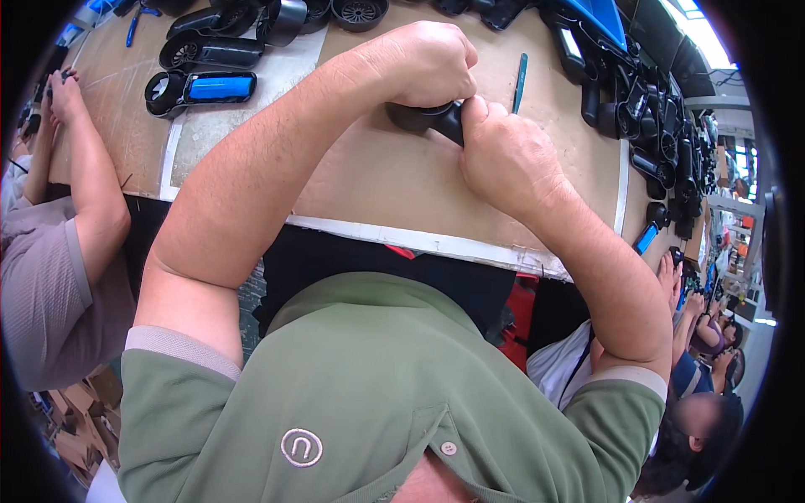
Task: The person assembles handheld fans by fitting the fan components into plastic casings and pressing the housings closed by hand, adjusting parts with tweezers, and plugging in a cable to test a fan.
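Black plastic housing with a round end [411, 116] is at 12 o'clock over the brown-surfaced desk [377, 184]. Right hand [509, 159] grips its neck; firmness there should steady it under the curled left hand [436, 71], its grip hidden.

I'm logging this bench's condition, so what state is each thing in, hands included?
Black part, held, partly covered by the hands
Left hand, curled into a fist over the part; anything inside is hidden
Right hand, closed around the part's narrower end
Teal tool, lying on the table, unheld
Black housing with blue insert, lying down, insert showing
Black parts on the right, piled together
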Demonstrator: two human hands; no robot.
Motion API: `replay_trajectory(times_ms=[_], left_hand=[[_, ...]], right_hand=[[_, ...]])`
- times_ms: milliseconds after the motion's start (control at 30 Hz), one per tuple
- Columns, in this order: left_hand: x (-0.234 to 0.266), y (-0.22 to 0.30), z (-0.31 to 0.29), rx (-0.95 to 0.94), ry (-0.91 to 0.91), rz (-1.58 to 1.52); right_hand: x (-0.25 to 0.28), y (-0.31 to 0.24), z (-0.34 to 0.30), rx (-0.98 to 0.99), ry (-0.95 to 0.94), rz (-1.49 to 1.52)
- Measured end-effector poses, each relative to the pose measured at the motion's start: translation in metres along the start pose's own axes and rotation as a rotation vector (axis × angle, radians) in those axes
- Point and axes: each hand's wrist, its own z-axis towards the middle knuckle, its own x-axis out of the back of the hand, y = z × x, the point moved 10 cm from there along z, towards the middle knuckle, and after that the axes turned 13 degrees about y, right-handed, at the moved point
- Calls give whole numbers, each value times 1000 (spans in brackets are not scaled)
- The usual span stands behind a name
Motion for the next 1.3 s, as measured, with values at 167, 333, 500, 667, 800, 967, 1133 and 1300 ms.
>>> replay_trajectory(times_ms=[167, 333, 500, 667, 800, 967, 1133, 1300], left_hand=[[2, -3, 0, -2, 14, -9], [3, -3, -1, -3, 32, -13], [10, -2, -3, -47, 145, 20], [17, 4, -7, -233, 223, 29], [25, 2, -30, -415, 372, -39], [22, -8, -59, -510, 394, -171], [20, -15, -54, -483, 263, -142], [15, -19, -49, -452, 202, -146]], right_hand=[[1, -4, 2, 8, -91, 8], [2, -2, 1, -7, -73, 29], [2, -4, 2, -22, -92, -21], [0, 1, 3, -76, -119, -7], [-1, 1, -1, -50, -72, 30], [2, 3, -2, -56, -38, 74], [1, 6, -2, -65, 3, 105], [5, 9, -11, -30, 224, 102]])
